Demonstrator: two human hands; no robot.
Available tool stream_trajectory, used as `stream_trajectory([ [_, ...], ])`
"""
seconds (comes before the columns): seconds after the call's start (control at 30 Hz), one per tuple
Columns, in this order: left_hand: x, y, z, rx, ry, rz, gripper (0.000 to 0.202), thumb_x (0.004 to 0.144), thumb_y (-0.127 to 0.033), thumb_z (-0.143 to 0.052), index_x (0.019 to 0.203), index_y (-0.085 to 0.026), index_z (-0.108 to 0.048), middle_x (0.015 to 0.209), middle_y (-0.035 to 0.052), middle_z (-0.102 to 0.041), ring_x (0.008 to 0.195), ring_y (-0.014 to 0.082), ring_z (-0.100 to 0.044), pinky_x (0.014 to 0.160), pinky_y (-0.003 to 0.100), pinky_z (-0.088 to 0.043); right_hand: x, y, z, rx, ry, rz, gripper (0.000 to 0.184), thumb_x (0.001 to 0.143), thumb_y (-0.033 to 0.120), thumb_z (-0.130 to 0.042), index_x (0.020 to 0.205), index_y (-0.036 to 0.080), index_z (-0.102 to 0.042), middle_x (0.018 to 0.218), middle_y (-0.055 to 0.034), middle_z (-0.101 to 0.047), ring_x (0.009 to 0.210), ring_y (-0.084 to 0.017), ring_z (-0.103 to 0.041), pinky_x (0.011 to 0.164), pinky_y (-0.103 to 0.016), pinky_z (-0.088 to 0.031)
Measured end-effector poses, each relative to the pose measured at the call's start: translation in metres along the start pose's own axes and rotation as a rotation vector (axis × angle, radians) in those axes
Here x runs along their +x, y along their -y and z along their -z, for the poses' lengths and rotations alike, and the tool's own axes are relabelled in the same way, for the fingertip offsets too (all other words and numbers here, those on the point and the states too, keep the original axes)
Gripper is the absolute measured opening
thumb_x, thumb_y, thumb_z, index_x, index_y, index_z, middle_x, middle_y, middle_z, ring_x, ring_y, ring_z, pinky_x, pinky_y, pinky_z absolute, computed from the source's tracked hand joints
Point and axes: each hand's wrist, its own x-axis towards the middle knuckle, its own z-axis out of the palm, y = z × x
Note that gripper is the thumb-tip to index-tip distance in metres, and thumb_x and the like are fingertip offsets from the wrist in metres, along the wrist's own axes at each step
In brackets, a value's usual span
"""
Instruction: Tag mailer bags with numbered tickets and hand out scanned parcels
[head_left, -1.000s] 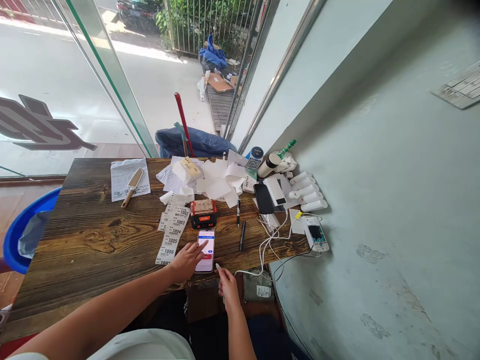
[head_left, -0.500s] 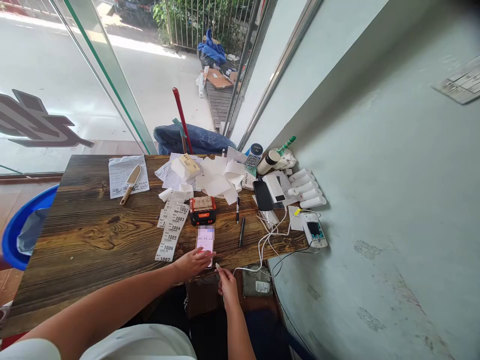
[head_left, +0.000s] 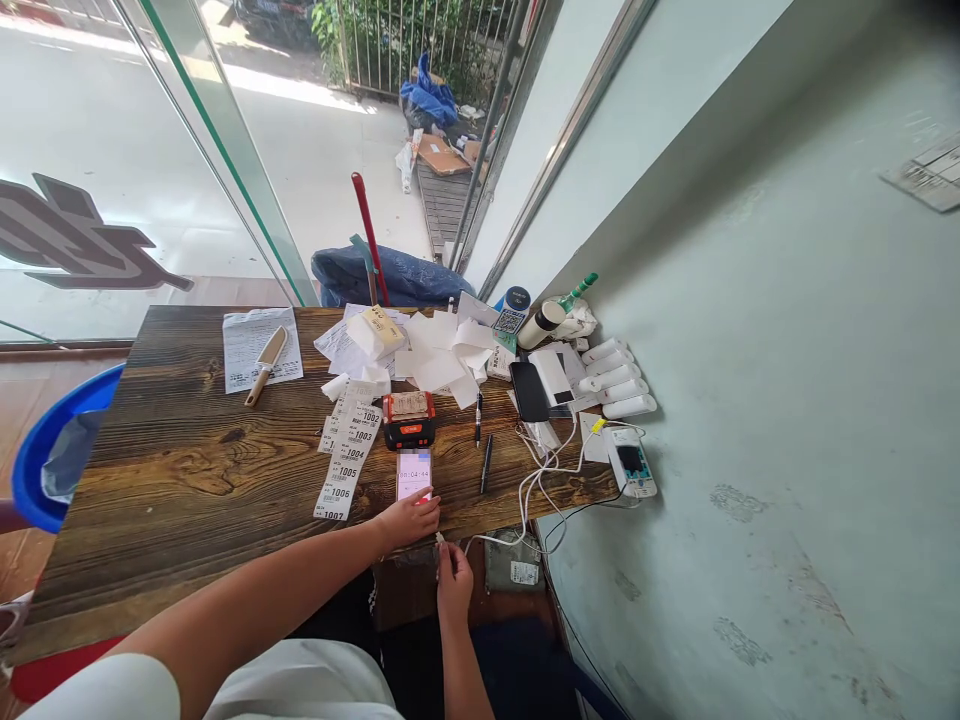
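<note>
A phone [head_left: 414, 474] with a timer on its lit screen lies on the wooden table near the front edge. Across its lower end rests my left hand [head_left: 409, 520], fingers stretched out and laid flat over the screen. Just to the right, at the table's edge, my right hand [head_left: 454, 582] pinches the white plug of a charging cable [head_left: 440, 539]. The plug points up toward the phone's bottom end, close to my left fingers. A black and orange label printer [head_left: 409, 420] stands directly behind the phone. Left of it lies a strip of numbered labels [head_left: 346, 460].
Two pens [head_left: 486, 464] lie right of the phone. Tangled white cables [head_left: 534, 480], a black phone [head_left: 529, 391] and a handheld device [head_left: 631, 462] are near the wall. Loose papers [head_left: 435, 355] cover the back. A knife [head_left: 268, 362] rests on a sheet at left.
My left hand has slid slightly right and lower on the phone, uncovering more of the timer. My right hand keeps its pinch on the plug, now a little lower. The view has shifted slightly.
</note>
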Motion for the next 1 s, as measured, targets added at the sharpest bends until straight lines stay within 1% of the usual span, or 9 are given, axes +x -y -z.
stream_trajectory([
  [0.13,0.003,0.0,0.017,-0.013,-0.027,0.031,0.028,0.092,-0.014,-0.046,0.115,-0.021,-0.06,0.117,0.0068,-0.065,0.121,0.0196,-0.051,0.108,0.042,-0.036,-0.013,0.006,-0.003,-0.05,-0.125,0.097,0.058,0.069,0.075,-0.052,0.077,0.019,-0.065,0.068,-0.007,-0.065,0.066,-0.021,-0.057,0.061,-0.03,-0.044],
  [0.23,0.002,0.0,0.03,-0.02,-0.051,0.054,0.031,0.094,-0.014,-0.041,0.121,-0.019,-0.055,0.122,0.0091,-0.062,0.124,0.0203,-0.048,0.109,0.044,-0.034,-0.018,0.012,-0.008,-0.082,-0.21,0.179,0.059,0.072,0.075,-0.049,0.079,0.018,-0.065,0.08,-0.0122,-0.068,0.077,-0.024,-0.06,0.074,-0.033,-0.046],
  [0.37,-0.002,-0.001,0.042,-0.031,-0.071,0.084,0.034,0.094,-0.015,-0.039,0.125,-0.014,-0.051,0.126,0.0122,-0.059,0.126,0.0221,-0.046,0.11,0.046,-0.031,-0.024,0.019,-0.013,-0.125,-0.311,0.268,0.056,0.078,0.071,-0.043,0.078,0.018,-0.062,0.077,-0.0136,-0.065,0.073,-0.023,-0.059,0.074,-0.035,-0.045],
  [0.47,-0.003,-0.001,0.047,-0.041,-0.08,0.091,0.036,0.093,-0.019,-0.042,0.128,-0.012,-0.049,0.126,0.014,-0.058,0.127,0.0235,-0.045,0.11,0.046,-0.03,-0.027,0.021,-0.017,-0.154,-0.339,0.322,0.05,0.082,0.066,-0.042,0.076,0.019,-0.059,0.072,-0.012,-0.063,0.068,-0.021,-0.058,0.071,-0.034,-0.045],
  [0.6,-0.002,0.0,0.051,-0.05,-0.103,0.086,0.036,0.093,-0.02,-0.042,0.127,-0.012,-0.048,0.125,0.0145,-0.058,0.126,0.024,-0.045,0.109,0.046,-0.03,-0.029,0.023,-0.019,-0.189,-0.324,0.379,0.047,0.084,0.063,-0.042,0.072,0.02,-0.058,0.066,-0.0094,-0.06,0.064,-0.02,-0.057,0.067,-0.033,-0.045],
  [0.7,-0.002,0.002,0.052,-0.049,-0.128,0.061,0.035,0.092,-0.021,-0.043,0.126,-0.011,-0.049,0.123,0.0148,-0.059,0.123,0.0246,-0.048,0.108,0.046,-0.032,-0.029,0.025,-0.016,-0.22,-0.297,0.411,0.045,0.084,0.061,-0.044,0.072,0.02,-0.059,0.065,-0.0088,-0.06,0.063,-0.02,-0.057,0.066,-0.032,-0.044],
  [0.77,-0.002,0.002,0.053,-0.043,-0.149,0.034,0.033,0.092,-0.019,-0.043,0.123,-0.011,-0.051,0.119,0.0143,-0.061,0.12,0.024,-0.05,0.107,0.045,-0.034,-0.03,0.026,-0.01,-0.275,-0.237,0.434,0.044,0.086,0.059,-0.044,0.072,0.02,-0.061,0.066,-0.0089,-0.062,0.063,-0.02,-0.058,0.065,-0.031,-0.044],
  [0.9,0.001,0.003,0.051,-0.03,-0.198,-0.067,0.025,0.093,-0.016,-0.043,0.113,-0.014,-0.057,0.109,0.0096,-0.065,0.108,0.0188,-0.057,0.105,0.037,-0.038,-0.028,0.031,0.008,-0.416,-0.055,0.435,0.047,0.088,0.058,-0.041,0.069,0.021,-0.062,0.067,-0.0085,-0.064,0.063,-0.021,-0.061,0.062,-0.03,-0.043],
  [1.0,0.007,0.003,0.048,-0.022,-0.244,-0.134,0.02,0.092,-0.015,-0.044,0.105,-0.015,-0.06,0.102,0.0075,-0.067,0.101,0.017,-0.06,0.104,0.036,-0.041,-0.025,0.034,0.016,-0.458,-0.01,0.419,0.051,0.087,0.061,-0.04,0.069,0.02,-0.063,0.066,-0.0086,-0.066,0.062,-0.021,-0.062,0.061,-0.029,-0.043],
])
